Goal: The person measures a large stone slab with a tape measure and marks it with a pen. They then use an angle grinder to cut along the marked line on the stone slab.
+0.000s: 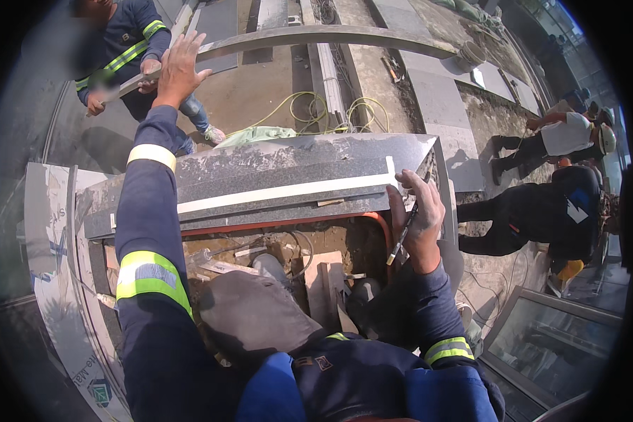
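Note:
My left hand (179,69) reaches forward, fingers apart, against a long grey bar (323,36) that spans the upper view; a co-worker's hands (151,70) hold its left part. My right hand (418,218), fingers curved, holds a slim dark pen-like stick (399,246) beside the dark stone slab (260,158). A white strip (274,195) lies along the slab, with a short upright piece at its right end.
A co-worker (123,42) stands at upper left; other people (555,211) are at right. Below the slab is a cavity with a hose (376,221) and boards (323,288). Cables (295,105) lie beyond. A bucket (469,56) and a framed glass panel (527,337) are at right.

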`<action>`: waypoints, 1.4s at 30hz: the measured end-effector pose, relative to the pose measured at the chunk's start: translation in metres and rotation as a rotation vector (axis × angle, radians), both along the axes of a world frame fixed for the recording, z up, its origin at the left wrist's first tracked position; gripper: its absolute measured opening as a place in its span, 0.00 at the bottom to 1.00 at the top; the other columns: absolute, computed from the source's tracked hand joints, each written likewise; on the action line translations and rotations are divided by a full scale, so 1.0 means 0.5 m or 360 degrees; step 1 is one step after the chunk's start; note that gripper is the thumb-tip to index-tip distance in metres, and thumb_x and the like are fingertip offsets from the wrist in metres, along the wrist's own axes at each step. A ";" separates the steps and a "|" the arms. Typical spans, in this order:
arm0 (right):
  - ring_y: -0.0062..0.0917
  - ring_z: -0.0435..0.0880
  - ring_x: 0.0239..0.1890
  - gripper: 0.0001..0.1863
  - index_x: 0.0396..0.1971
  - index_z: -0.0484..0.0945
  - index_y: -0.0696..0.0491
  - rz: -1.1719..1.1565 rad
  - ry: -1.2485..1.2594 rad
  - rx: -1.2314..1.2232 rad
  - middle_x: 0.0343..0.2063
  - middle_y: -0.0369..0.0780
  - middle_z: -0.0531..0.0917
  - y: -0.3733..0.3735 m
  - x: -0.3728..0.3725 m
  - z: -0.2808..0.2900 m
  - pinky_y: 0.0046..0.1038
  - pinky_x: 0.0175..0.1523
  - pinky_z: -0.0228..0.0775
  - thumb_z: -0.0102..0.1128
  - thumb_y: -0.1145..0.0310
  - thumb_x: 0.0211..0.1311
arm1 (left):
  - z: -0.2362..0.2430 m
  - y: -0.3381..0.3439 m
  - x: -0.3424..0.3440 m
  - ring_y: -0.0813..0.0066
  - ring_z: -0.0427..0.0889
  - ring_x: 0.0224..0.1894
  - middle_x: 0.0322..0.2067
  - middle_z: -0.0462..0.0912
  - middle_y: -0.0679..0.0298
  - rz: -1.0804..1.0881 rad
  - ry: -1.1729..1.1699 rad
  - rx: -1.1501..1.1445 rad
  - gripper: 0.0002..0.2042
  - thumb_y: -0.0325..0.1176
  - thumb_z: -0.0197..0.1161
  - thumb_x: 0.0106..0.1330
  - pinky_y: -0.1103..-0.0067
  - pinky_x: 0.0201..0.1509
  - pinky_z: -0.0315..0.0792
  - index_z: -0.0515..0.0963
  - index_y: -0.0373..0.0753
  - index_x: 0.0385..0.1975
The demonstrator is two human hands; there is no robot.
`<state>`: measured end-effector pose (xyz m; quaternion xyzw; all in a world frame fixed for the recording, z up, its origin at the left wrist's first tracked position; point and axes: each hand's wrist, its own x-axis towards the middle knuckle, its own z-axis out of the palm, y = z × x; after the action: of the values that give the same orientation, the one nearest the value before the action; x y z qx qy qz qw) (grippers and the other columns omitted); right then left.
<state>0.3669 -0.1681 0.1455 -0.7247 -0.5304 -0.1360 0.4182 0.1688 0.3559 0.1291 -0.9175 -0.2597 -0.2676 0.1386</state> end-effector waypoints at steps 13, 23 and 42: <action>0.51 0.83 0.32 0.23 0.40 0.80 0.55 0.0167 -0.0622 -0.1090 0.27 0.48 0.84 0.220 0.253 0.173 0.45 0.37 0.72 0.78 0.55 0.54 | -0.033 -0.124 0.007 0.54 0.82 0.46 0.35 0.80 0.58 -0.0230 -0.0165 -0.0155 0.10 0.24 0.64 0.52 0.62 0.48 0.80 0.77 0.38 0.35; 0.42 0.77 0.25 0.19 0.32 0.75 0.59 0.0184 -0.0210 -0.1139 0.23 0.49 0.75 -0.114 0.333 -0.120 0.37 0.32 0.68 0.78 0.68 0.48 | -0.095 -0.528 -0.054 0.72 0.83 0.36 0.28 0.78 0.67 -0.0367 0.0006 -0.0130 0.04 0.30 0.66 0.58 0.74 0.39 0.77 0.76 0.43 0.24; 0.44 0.75 0.29 0.31 0.40 0.80 0.56 0.0256 -0.0375 -0.1163 0.27 0.44 0.78 -0.095 0.399 -0.188 0.41 0.36 0.69 0.86 0.53 0.42 | -0.236 -0.614 -0.038 0.70 0.84 0.44 0.36 0.80 0.67 -0.0382 0.0118 -0.0696 0.29 0.57 0.78 0.42 0.71 0.54 0.73 0.80 0.41 0.36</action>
<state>0.5663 -0.2158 0.0516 -0.7614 -0.6435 0.0128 0.0781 0.1500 0.0488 0.0109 -0.9591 -0.1953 -0.1858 -0.0867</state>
